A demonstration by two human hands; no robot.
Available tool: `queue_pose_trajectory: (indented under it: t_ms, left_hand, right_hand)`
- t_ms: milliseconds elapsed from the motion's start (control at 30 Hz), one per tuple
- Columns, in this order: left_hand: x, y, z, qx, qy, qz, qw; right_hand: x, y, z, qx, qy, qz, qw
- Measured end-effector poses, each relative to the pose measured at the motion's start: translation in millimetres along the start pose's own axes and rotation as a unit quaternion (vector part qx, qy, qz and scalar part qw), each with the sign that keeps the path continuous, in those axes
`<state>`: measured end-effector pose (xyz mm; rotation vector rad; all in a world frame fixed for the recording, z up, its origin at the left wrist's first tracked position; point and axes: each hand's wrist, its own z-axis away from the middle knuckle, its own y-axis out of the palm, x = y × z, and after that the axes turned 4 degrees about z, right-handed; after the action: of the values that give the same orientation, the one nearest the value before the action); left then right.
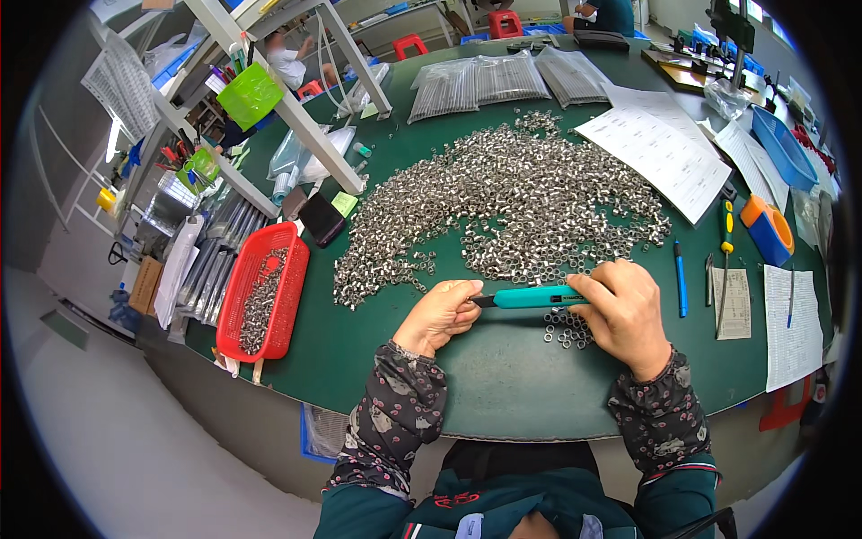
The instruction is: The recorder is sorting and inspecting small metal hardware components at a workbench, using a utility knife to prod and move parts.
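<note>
Between my hands, level above the near table, is a slim teal-handled tool (528, 297) with a narrow black end; its exact kind I cannot make out. My left hand (438, 316) is closed round the black end, thumb on top, hiding the tip. The fingers and thumb of my right hand (624, 314) pinch the teal body at its other end. Under and beside my right hand lies a small group of metal rings (567, 330). Beyond both hands spreads a wide heap of similar small metal rings (503, 202).
A red basket (294, 292) with rings stands left, near a black box-like object (322, 218). On the right lie a blue pen (680, 278), a yellow-handled screwdriver (726, 225), an orange-and-blue tape dispenser (768, 232) and papers (660, 153). Bagged rods (512, 79) lie at the back; a shelf post (305, 135) rises left.
</note>
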<state>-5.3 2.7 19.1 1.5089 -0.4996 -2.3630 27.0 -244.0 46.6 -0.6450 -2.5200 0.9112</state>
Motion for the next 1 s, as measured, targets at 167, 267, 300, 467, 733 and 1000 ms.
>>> queue_pose_trajectory:
  t_ms: [167,267,300,467,733,1000]
  left_hand:
    - [-0.6,-1.6,0.1,-0.013,0.0,-0.001,1.0]
    - [0.5,-3.5,-2.4,0.0,0.049,0.048,0.998]
    - [1.2,-3.5,-3.4,0.001,0.053,0.047,0.998]
    - [4.2,-6.7,-7.1,0.029,0.169,0.132,0.976]
    - [7.6,-14.2,-12.0,0.085,0.213,0.176,0.957]
    - [10.2,-13.9,-14.7,0.075,0.211,0.159,0.962]
  right_hand:
    - [0.9,0.1,-1.5,-0.02,-0.052,0.061,0.997]
    - [1.9,1.1,-0.1,-0.016,-0.04,0.037,0.998]
    - [3.0,1.8,1.4,-0.012,0.009,-0.008,1.0]
    - [5.8,13.2,10.1,0.009,0.166,-0.187,0.968]
    - [7.1,16.4,11.1,0.125,0.283,-0.297,0.903]
    - [1.6,19.2,14.3,0.159,0.305,-0.292,0.892]
